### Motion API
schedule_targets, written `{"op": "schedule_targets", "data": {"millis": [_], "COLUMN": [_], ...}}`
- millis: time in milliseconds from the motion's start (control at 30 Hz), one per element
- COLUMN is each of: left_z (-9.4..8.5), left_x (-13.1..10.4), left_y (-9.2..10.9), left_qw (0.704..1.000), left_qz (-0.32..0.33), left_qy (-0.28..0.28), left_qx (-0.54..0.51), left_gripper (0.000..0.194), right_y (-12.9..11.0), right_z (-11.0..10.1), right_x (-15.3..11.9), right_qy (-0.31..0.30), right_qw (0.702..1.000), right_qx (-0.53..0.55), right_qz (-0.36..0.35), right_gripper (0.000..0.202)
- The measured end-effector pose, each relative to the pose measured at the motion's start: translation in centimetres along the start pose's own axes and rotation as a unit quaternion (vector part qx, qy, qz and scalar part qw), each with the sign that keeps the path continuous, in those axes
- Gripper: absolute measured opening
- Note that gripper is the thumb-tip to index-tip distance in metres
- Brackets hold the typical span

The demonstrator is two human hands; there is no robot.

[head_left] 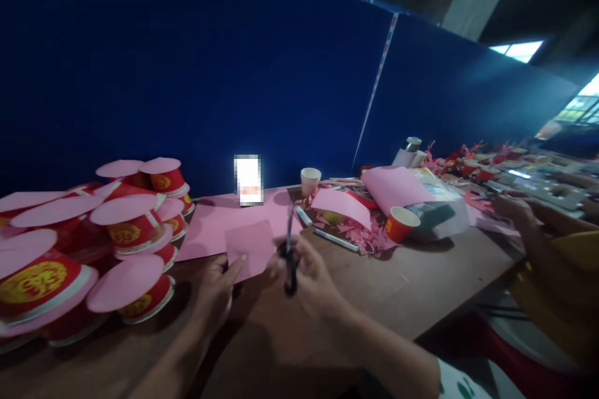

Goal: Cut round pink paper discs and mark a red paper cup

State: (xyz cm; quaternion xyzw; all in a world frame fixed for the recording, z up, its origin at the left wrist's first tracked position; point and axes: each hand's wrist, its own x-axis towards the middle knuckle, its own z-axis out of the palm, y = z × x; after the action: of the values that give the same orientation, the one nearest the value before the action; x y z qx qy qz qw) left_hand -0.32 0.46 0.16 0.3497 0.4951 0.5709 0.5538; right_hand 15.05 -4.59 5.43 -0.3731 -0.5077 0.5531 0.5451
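My left hand [218, 283] pinches the lower edge of a small pink paper piece [249, 243] between thumb and fingers. Just right of it, my right hand [306, 274] is closed on black-handled scissors [291, 255], slightly blurred, their blades pointing up and away. Beneath the small piece, a larger pink sheet [206, 227] lies on the brown table [374, 299]. A bright phone-like screen [249, 181], pixelated, stands upright at the sheet's far edge.
Red cups with pink discs [135, 224] crowd the left side. To the right are a white cup [311, 181], markers [337, 240], pink scraps [374, 234], a red cup [402, 224] and a plastic bag [444, 218]. Another person's hands [515, 206] work at far right. A blue partition [187, 75] rises behind.
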Motion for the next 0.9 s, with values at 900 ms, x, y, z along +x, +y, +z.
{"op": "schedule_targets", "data": {"millis": [900], "left_z": [-0.2], "left_x": [0.4], "left_y": [-0.5], "left_qw": [1.0], "left_qz": [0.022], "left_qy": [-0.004], "left_qx": [-0.013], "left_gripper": [0.032], "right_y": [5.4], "right_z": [-1.6], "right_x": [5.9], "right_qy": [0.02], "right_qw": [1.0], "right_qx": [-0.002], "right_qz": [-0.004], "right_gripper": [0.04]}}
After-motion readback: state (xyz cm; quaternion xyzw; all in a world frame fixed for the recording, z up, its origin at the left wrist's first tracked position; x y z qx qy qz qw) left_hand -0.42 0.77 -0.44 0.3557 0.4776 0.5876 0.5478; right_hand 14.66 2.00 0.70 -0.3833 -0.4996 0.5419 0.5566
